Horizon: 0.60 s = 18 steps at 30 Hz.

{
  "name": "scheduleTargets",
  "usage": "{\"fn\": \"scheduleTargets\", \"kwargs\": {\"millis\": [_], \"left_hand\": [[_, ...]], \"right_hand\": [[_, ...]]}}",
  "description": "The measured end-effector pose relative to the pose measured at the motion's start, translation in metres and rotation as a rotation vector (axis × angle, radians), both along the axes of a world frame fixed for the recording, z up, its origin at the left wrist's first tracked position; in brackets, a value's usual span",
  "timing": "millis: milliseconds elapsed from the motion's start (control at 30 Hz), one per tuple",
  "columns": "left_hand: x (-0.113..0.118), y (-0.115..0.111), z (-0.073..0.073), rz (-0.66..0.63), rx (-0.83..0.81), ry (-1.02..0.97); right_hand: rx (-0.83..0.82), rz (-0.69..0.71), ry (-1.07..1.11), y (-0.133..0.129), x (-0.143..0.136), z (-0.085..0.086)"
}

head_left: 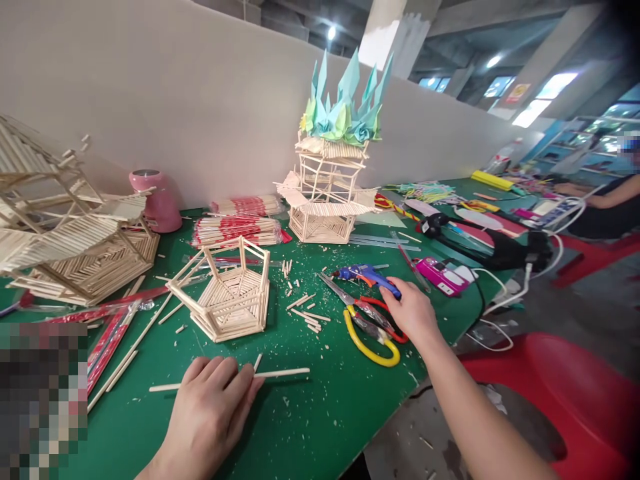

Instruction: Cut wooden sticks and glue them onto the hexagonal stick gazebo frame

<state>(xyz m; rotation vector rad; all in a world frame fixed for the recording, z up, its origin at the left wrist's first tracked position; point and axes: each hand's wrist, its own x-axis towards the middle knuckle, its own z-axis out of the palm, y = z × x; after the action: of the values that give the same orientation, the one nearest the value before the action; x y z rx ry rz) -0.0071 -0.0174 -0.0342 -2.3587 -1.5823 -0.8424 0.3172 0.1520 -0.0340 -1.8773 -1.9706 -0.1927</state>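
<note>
A pixelated block [43, 397] hides the table's near-left corner, and the left edge crops the big stick model [60, 227].

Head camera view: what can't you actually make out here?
- Right hand: its fingers cover the glue gun handle, so the grip is unclear.
- Left hand: palm hides part of the long stick.
- Bottom-left corner: pixelated.
- Big stick model: cut by the left edge.

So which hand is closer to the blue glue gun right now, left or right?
Right. The right hand rests at the blue glue gun, fingers at its handle, above the scissors. The left hand lies far off at the near table edge, fingers on a long wooden stick.
</note>
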Motion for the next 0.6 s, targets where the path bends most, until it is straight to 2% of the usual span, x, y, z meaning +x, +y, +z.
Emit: {"fn": "scheduleTargets", "kwargs": {"millis": [267,367,433,500,600], "left_hand": [[0.000,-0.001,-0.004,0.028,-0.008,-0.022],[0.000,-0.001,-0.002,0.034,-0.004,-0.015],[-0.001,-0.001,0.000,0.038,-0.001,-0.011],[-0.001,0.000,0.002,0.042,0.001,-0.005],[-0.002,0.001,0.004,0.053,-0.003,0.002]], "right_hand": [[0.037,-0.132,0.047,0.033,0.004,0.002],[0.044,-0.140,0.073,0.040,0.004,0.003],[0.067,-0.113,0.092,0.034,0.002,0.007],[0.078,-0.048,0.115,0.017,-0.002,0.014],[-0.040,0.127,0.164,-0.021,-0.008,0.023]]}}
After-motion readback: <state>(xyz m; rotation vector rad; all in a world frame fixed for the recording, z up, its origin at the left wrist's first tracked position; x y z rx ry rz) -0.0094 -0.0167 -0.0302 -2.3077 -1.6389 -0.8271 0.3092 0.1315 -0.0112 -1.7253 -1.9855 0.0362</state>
